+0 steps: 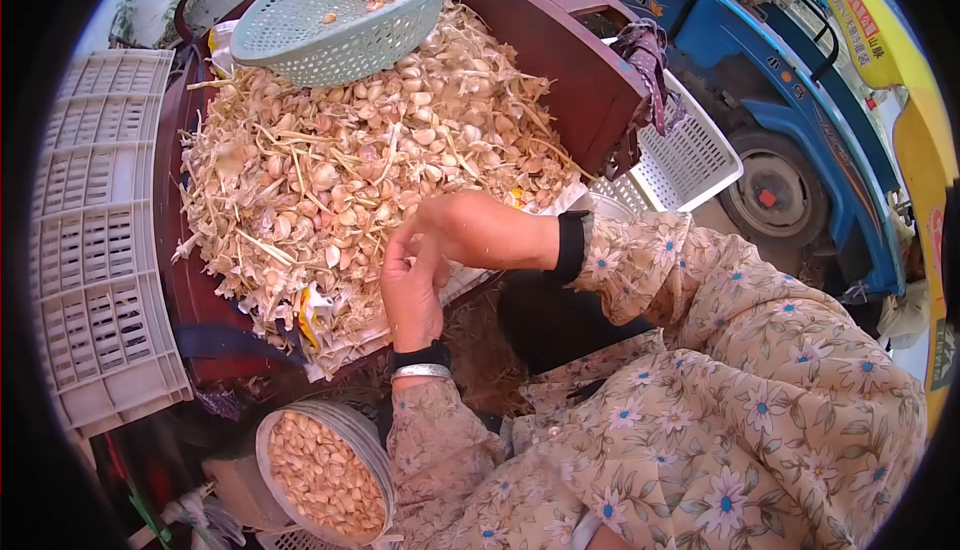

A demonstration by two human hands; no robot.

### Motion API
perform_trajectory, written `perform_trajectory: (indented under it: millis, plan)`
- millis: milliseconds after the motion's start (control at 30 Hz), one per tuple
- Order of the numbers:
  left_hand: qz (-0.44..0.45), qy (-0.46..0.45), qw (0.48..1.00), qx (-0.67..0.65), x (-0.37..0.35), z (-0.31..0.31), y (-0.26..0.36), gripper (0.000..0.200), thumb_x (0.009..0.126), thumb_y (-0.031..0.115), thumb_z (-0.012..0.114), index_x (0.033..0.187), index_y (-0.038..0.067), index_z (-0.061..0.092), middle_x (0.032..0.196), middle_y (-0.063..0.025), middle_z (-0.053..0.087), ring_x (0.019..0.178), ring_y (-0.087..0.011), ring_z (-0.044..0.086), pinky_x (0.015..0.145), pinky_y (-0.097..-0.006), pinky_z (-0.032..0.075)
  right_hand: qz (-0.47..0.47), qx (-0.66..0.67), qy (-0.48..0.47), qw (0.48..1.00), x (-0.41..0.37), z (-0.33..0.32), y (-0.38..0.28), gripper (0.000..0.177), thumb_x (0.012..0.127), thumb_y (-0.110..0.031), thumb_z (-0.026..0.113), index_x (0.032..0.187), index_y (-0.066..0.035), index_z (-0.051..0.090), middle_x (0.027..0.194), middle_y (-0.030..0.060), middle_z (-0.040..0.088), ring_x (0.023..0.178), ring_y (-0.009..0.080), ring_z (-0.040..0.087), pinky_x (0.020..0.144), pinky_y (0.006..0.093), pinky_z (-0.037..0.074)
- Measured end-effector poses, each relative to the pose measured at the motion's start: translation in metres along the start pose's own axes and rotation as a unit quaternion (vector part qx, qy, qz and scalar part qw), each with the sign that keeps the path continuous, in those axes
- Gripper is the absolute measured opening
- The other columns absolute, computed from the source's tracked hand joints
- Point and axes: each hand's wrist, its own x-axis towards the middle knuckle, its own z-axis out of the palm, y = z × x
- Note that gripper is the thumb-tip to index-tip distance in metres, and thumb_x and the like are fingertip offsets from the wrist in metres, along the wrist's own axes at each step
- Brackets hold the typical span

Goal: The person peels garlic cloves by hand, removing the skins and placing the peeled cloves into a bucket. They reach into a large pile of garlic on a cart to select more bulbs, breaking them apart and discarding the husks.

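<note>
A large heap of garlic cloves, skins and dry stalks (pixel 330 170) fills the dark red cart bed (pixel 550 40). Over the heap's near edge, my left hand (pixel 412 285) is raised, with a silver bracelet and black band at its wrist. My right hand (pixel 462 228) meets it from the right, bent at the wrist. The fingers of both hands are drawn together at the fingertips, and whatever they hold is too small or hidden to make out. Below my left wrist stands a white bucket (pixel 268 445) of separated cloves (pixel 325 475).
A pale green perforated basket (pixel 345 25) rests on the heap's far side. Grey plastic crates (pixel 100 240) stand at the left. A white crate (pixel 690 150) is right of the cart, with a blue vehicle (pixel 790 120) beyond it.
</note>
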Motion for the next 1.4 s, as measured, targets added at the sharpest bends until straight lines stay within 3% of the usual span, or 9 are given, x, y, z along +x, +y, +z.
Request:
perform_trajectory:
  millis: [167,200,333,533,700,933,1033,1267,1400]
  plan:
    - [0.014,-0.026,0.999,0.028,-0.006,0.010,0.001,0.037,0.088,0.016,0.058,0.122,0.006,0.048,0.079,0.0028,0.053,0.056,-0.0029,0.043,0.046,-0.0158,0.030,-0.017,-0.002,0.090,0.996,-0.009,-0.001,0.017,0.010,0.078,-0.010,0.058,0.081,-0.002,0.063,0.075,0.0136,0.060,0.066,0.0278,0.057,0.062,0.0350,0.047]
    - [0.023,-0.026,0.999,0.041,-0.007,0.013,-0.001,0.037,0.088,0.016,0.058,0.122,0.006,0.048,0.079,0.0028,0.053,0.056,-0.0025,0.042,0.046,-0.0153,0.029,0.143,0.147,0.031,0.978,-0.009,-0.008,0.009,0.012,0.081,-0.011,0.057,0.084,-0.001,0.063,0.070,0.0086,0.060,0.062,0.0182,0.058,0.056,0.0316,0.046]
    - [0.044,-0.003,0.996,0.079,-0.010,0.026,-0.005,0.030,0.090,0.019,0.056,0.117,0.007,0.051,0.075,0.0030,0.054,0.053,-0.0015,0.040,0.045,-0.0144,0.027,0.201,0.172,0.041,0.964,-0.015,-0.010,0.001,0.016,0.086,-0.015,0.057,0.084,0.000,0.063,0.072,0.0058,0.062,0.058,0.0096,0.057,0.051,0.0241,0.046]
    - [0.042,0.049,0.996,0.068,-0.011,0.024,-0.020,0.018,0.092,0.022,0.052,0.101,0.007,0.054,0.065,0.0049,0.050,0.051,-0.0013,0.039,0.043,-0.0144,0.026,0.211,0.219,0.040,0.952,-0.022,-0.004,0.005,0.029,0.079,-0.029,0.066,0.076,0.000,0.062,0.065,0.0101,0.062,0.057,0.0178,0.060,0.052,0.0304,0.047]
    - [0.019,0.008,0.998,0.058,-0.014,0.022,-0.013,0.017,0.093,0.023,0.050,0.097,0.007,0.053,0.064,0.0037,0.049,0.052,-0.0020,0.040,0.042,-0.0151,0.027,0.171,0.034,0.051,0.983,-0.028,-0.004,0.001,0.028,0.081,-0.030,0.061,0.080,-0.002,0.065,0.070,0.0142,0.061,0.066,0.0232,0.060,0.062,0.0325,0.046]
    - [0.056,0.030,0.997,0.039,-0.018,0.026,-0.009,0.017,0.093,0.019,0.049,0.101,0.004,0.052,0.072,0.0010,0.053,0.054,-0.0032,0.042,0.044,-0.0159,0.030,0.124,0.078,0.162,0.976,-0.024,0.022,0.006,0.025,0.088,-0.021,0.055,0.076,0.001,0.058,0.061,0.0116,0.055,0.056,0.0158,0.050,0.054,0.0309,0.043]
    - [0.088,0.005,0.996,0.006,-0.017,0.022,-0.011,0.018,0.093,0.017,0.048,0.105,0.004,0.051,0.076,-0.0014,0.056,0.054,-0.0041,0.042,0.044,-0.0161,0.031,0.207,0.173,0.199,0.942,-0.017,0.027,0.001,0.026,0.089,-0.022,0.054,0.078,0.001,0.058,0.062,0.0066,0.055,0.059,0.0108,0.050,0.053,0.0287,0.042]
    - [0.066,0.002,0.990,-0.126,-0.020,0.007,0.010,0.017,0.092,0.015,0.051,0.105,0.006,0.049,0.081,-0.0037,0.055,0.052,-0.0046,0.042,0.042,-0.0164,0.031,0.250,0.356,0.140,0.889,-0.027,0.012,-0.008,0.015,0.086,-0.013,0.061,0.095,-0.002,0.060,0.074,-0.0027,0.054,0.061,0.0048,0.046,0.056,0.0207,0.041]
    - [0.065,0.053,0.976,-0.199,-0.021,-0.004,0.017,0.013,0.091,0.015,0.050,0.101,0.007,0.049,0.078,-0.0043,0.053,0.050,-0.0061,0.042,0.041,-0.0174,0.030,0.114,0.227,-0.030,0.967,-0.061,0.012,-0.023,0.027,0.083,-0.012,0.063,0.109,-0.005,0.058,0.090,0.0028,0.056,0.073,0.0092,0.055,0.061,0.0230,0.046]
